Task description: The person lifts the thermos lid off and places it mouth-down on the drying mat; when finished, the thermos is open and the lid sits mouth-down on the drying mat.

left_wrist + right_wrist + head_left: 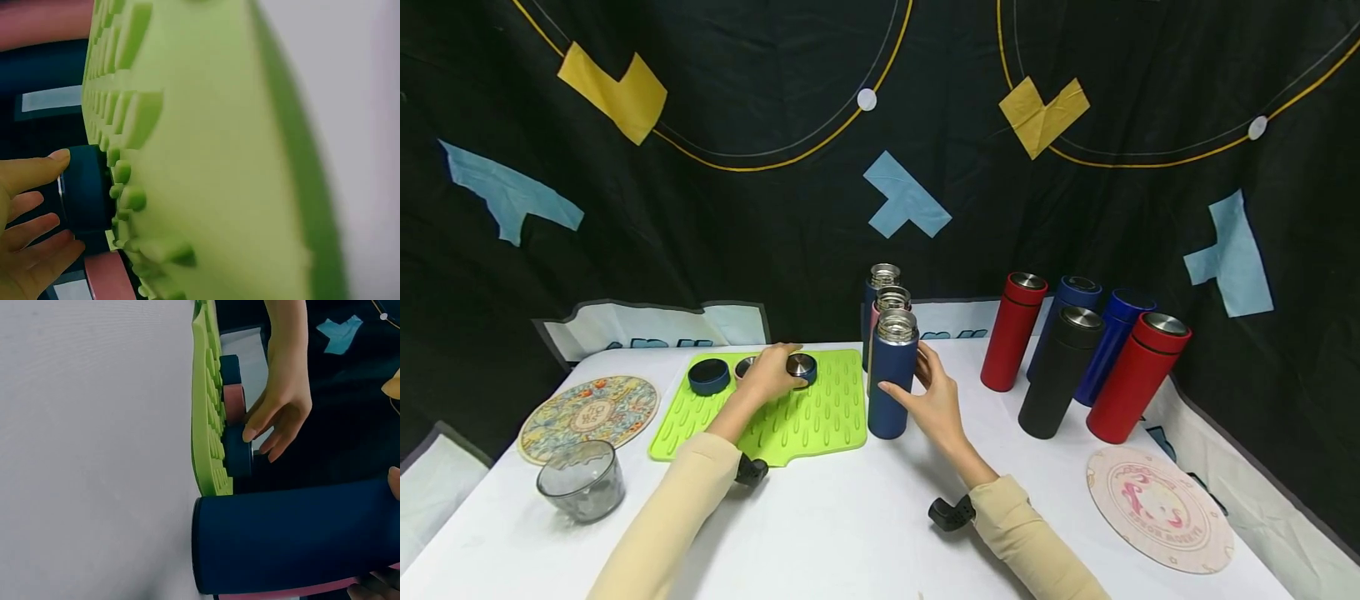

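In the head view my left hand (769, 373) is over the green mat (820, 425), beside a navy bottle lid (802, 367) with a silver top. The thumb touches that lid's side, while the other fingers look fairly straight and spread near it. A pink lid (234, 403) and another navy lid (708, 377) sit farther left on the mat. My right hand (938, 407) holds an upright navy thermos bottle (892, 392), thumb in front and fingers behind. Its steel mouth is uncovered. Behind it stand a pink bottle (892, 297) and another navy bottle (883, 277), both lidless.
Several lidded bottles stand at the right, among them a red bottle (1011, 333) and a black bottle (1060, 375). A pink round mat (1159, 510) lies at right front. On the left are a patterned round mat (587, 417) and a glass bowl (583, 483).
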### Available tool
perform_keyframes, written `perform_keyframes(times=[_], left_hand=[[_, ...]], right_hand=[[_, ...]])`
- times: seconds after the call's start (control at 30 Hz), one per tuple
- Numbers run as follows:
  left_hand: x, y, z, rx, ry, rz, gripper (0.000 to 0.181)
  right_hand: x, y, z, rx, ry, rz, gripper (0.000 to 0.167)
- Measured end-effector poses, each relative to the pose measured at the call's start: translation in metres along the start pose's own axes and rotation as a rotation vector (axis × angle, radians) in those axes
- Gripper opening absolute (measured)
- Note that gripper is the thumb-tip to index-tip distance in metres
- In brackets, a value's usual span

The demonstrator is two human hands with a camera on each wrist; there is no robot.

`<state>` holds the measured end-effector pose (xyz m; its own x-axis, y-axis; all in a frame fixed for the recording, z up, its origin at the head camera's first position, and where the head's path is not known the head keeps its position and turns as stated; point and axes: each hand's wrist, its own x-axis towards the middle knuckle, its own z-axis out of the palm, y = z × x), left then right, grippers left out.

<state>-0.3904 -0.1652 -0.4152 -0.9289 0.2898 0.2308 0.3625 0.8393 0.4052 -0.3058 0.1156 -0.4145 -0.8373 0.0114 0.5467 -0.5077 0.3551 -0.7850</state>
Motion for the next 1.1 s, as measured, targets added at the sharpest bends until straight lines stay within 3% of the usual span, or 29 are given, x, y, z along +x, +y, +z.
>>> perform_keyframes(times=[0.33, 0.47, 0.6, 0.8, 0.97, 1.1], left_hand=[[-0.029, 0.011, -0.010, -0.054, 0.048, 0.127, 0.063], [-0.045, 0.014, -0.015, -0.052, 0.045, 0.142, 0.062], [-0.063, 0.014, -0.020, -0.063, 0.026, 0.159, 0.061], [-0.087, 0.009, -0.024, -0.112, -0.001, 0.209, 0.061], [-0.104, 0.001, -0.026, -0.093, -0.040, 0.222, 0.061], [-0.115, -0.007, -0.029, -0.060, -0.087, 0.222, 0.065]], right_hand=[[-0.006, 0.000, -0.017, 0.020, -0.032, 0.005, 0.078], [-0.011, -0.015, -0.028, 0.013, -0.052, -0.024, 0.072], [-0.019, -0.036, -0.038, -0.014, -0.065, -0.067, 0.067], [-0.028, -0.046, -0.054, -0.032, -0.076, -0.050, 0.064], [-0.033, -0.048, -0.068, -0.039, -0.066, -0.050, 0.063], [-0.035, -0.031, -0.080, -0.064, -0.043, -0.053, 0.063]])
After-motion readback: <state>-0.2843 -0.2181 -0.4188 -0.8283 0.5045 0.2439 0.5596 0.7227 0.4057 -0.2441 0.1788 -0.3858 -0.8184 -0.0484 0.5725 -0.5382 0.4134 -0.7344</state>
